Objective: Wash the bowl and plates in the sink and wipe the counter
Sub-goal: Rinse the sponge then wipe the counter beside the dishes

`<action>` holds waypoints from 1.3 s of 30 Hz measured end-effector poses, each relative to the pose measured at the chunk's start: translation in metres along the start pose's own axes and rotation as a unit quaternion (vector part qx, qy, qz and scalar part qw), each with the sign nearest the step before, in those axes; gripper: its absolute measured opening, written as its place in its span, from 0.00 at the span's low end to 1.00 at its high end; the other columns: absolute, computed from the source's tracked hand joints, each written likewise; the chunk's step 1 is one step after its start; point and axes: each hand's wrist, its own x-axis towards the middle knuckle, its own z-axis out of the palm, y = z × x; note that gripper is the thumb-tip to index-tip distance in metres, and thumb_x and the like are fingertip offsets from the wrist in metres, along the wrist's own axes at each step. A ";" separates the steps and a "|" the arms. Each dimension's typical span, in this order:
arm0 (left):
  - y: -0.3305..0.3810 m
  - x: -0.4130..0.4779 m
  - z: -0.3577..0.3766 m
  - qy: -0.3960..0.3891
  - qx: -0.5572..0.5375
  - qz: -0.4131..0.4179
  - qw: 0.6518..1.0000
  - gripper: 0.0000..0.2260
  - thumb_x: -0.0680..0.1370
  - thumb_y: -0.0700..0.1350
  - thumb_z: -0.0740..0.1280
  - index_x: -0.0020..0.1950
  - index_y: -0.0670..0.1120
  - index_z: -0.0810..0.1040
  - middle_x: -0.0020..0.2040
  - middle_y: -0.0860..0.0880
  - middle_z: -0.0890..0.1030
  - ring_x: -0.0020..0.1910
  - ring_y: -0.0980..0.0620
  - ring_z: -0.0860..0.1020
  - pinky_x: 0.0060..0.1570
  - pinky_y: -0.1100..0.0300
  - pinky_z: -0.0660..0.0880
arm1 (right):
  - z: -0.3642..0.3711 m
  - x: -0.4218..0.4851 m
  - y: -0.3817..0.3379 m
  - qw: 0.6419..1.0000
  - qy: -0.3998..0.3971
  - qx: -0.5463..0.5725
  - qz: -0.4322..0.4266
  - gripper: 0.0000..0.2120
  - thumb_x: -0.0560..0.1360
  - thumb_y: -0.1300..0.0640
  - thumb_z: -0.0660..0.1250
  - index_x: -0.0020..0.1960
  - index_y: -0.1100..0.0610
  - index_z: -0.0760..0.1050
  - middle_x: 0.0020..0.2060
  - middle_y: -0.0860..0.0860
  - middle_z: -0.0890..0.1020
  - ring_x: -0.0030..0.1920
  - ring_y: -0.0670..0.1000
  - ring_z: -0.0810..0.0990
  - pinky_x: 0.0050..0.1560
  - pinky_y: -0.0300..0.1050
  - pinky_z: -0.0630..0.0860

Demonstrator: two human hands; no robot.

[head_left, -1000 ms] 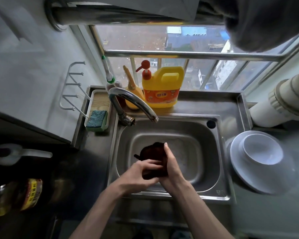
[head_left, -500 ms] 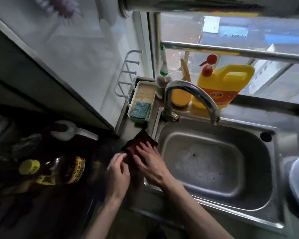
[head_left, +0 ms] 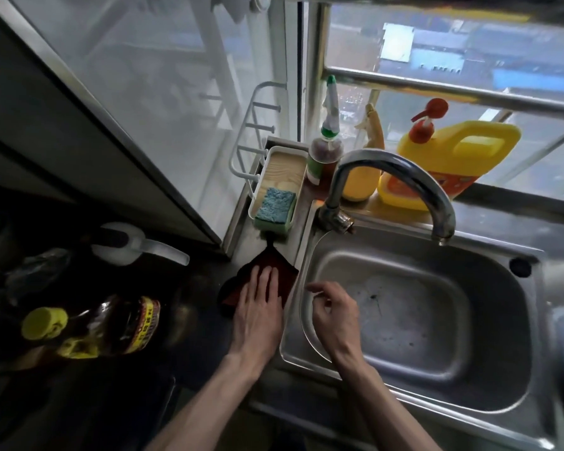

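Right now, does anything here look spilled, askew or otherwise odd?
Only small things. The sink has dark specks and smudges on its floor, like leftover dirt. The yellow-capped bottle on the dark counter looks tipped over, but the wide lens may cause that. Nothing looks spilled.

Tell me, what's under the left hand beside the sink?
A dark red cloth lies flat on the counter under the left hand. The hand covers its middle, so that part and the counter beneath are hidden.
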 end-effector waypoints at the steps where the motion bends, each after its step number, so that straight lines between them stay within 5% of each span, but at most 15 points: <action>1: -0.006 0.000 0.005 0.002 -0.005 0.017 1.000 0.27 0.81 0.44 0.63 0.80 0.40 0.64 0.79 0.41 0.67 0.80 0.40 0.63 0.75 0.45 0.66 | -0.002 0.000 0.003 1.000 -0.007 -0.005 0.006 0.15 0.76 0.67 0.65 0.52 0.51 0.86 0.47 0.44 0.85 0.45 0.41 0.82 0.48 0.39 0.78; 5: -0.015 0.024 0.005 -0.025 -0.026 0.051 0.998 0.30 0.82 0.50 0.50 0.85 0.52 0.50 0.85 0.48 0.47 0.84 0.47 0.43 0.81 0.51 0.42 | -0.013 0.001 0.016 1.000 -0.012 -0.009 0.027 0.15 0.78 0.67 0.65 0.53 0.52 0.86 0.50 0.44 0.85 0.49 0.40 0.81 0.50 0.38 0.79; 9: -0.024 0.068 -0.003 -0.039 -0.012 0.032 0.999 0.33 0.80 0.55 0.46 0.85 0.46 0.48 0.84 0.44 0.53 0.84 0.47 0.45 0.79 0.55 0.36 | -0.025 0.001 0.025 0.998 -0.018 -0.011 0.054 0.15 0.78 0.67 0.65 0.54 0.53 0.85 0.51 0.43 0.83 0.49 0.36 0.79 0.48 0.27 0.72; 13: -0.023 0.071 0.001 -0.014 -0.034 0.008 0.999 0.33 0.79 0.54 0.48 0.84 0.43 0.53 0.83 0.43 0.56 0.84 0.47 0.47 0.81 0.53 0.39 | -0.033 -0.002 0.035 0.997 -0.027 0.009 0.070 0.13 0.78 0.67 0.67 0.54 0.52 0.85 0.51 0.44 0.84 0.50 0.40 0.80 0.51 0.39 0.79; 18: -0.001 0.051 0.008 0.030 -0.041 -0.106 0.993 0.32 0.81 0.52 0.47 0.84 0.42 0.50 0.84 0.42 0.53 0.83 0.46 0.46 0.82 0.49 0.45 | -0.041 -0.008 0.045 0.994 -0.056 0.015 0.091 0.13 0.78 0.66 0.67 0.53 0.51 0.86 0.50 0.43 0.85 0.50 0.39 0.81 0.45 0.26 0.74; 22: -0.003 0.016 0.013 0.042 -0.036 -0.134 0.989 0.31 0.81 0.51 0.49 0.84 0.43 0.51 0.84 0.44 0.54 0.83 0.45 0.49 0.81 0.45 0.52 | -0.047 -0.012 0.050 0.991 -0.078 0.007 0.105 0.13 0.78 0.66 0.68 0.53 0.50 0.86 0.49 0.44 0.86 0.47 0.40 0.81 0.42 0.28 0.74; 28: -0.038 -0.042 0.005 0.029 -0.021 -0.132 0.991 0.30 0.82 0.50 0.49 0.84 0.45 0.51 0.85 0.47 0.51 0.84 0.48 0.48 0.81 0.46 0.51 | -0.043 -0.015 0.042 0.986 -0.130 0.028 0.104 0.13 0.80 0.65 0.67 0.54 0.51 0.85 0.49 0.45 0.86 0.48 0.45 0.83 0.45 0.34 0.75; 34: -0.069 -0.004 -0.004 0.032 -0.036 -0.233 0.971 0.32 0.79 0.52 0.49 0.81 0.39 0.61 0.81 0.39 0.63 0.81 0.40 0.59 0.80 0.41 0.55 | -0.033 -0.016 0.036 0.986 -0.144 0.022 0.081 0.14 0.79 0.65 0.67 0.52 0.48 0.86 0.48 0.43 0.86 0.47 0.45 0.84 0.51 0.43 0.81; 39: -0.065 -0.015 -0.003 0.059 -0.033 -0.240 0.968 0.32 0.78 0.50 0.50 0.81 0.40 0.62 0.80 0.40 0.65 0.80 0.40 0.62 0.79 0.41 0.58 | -0.036 -0.017 0.037 0.984 -0.156 0.018 0.081 0.15 0.79 0.65 0.67 0.52 0.47 0.85 0.47 0.41 0.86 0.48 0.44 0.84 0.55 0.47 0.82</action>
